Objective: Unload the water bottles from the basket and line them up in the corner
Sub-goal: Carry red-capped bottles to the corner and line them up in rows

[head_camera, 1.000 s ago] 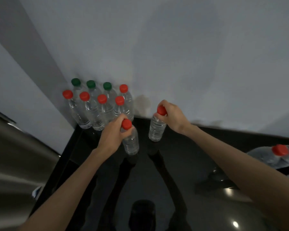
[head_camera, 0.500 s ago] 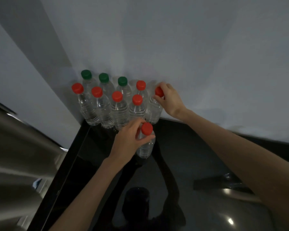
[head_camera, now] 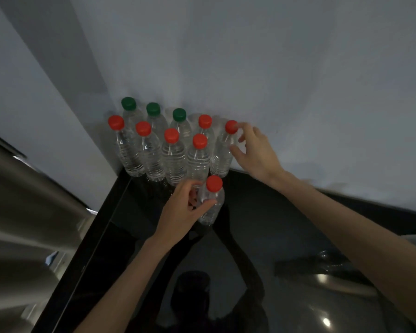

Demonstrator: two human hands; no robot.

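Left grip (head_camera: 180, 212) is closed round the red-capped bottle (head_camera: 211, 205), held upright at its right; it is best eased along the surface (head_camera: 250, 227) into the front row (head_camera: 173, 157), toward the open right grip (head_camera: 255, 152).

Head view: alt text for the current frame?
Left hand grips an upright red-capped bottle in front of nine bottles lined in two rows on a dark counter in the corner; right hand touches the back row's end bottle. Three caps are green, the rest red.

Dim, bluish light; glare spots on the glossy black counter (head_camera: 322, 318), wide-angle bending and blur at the edges.
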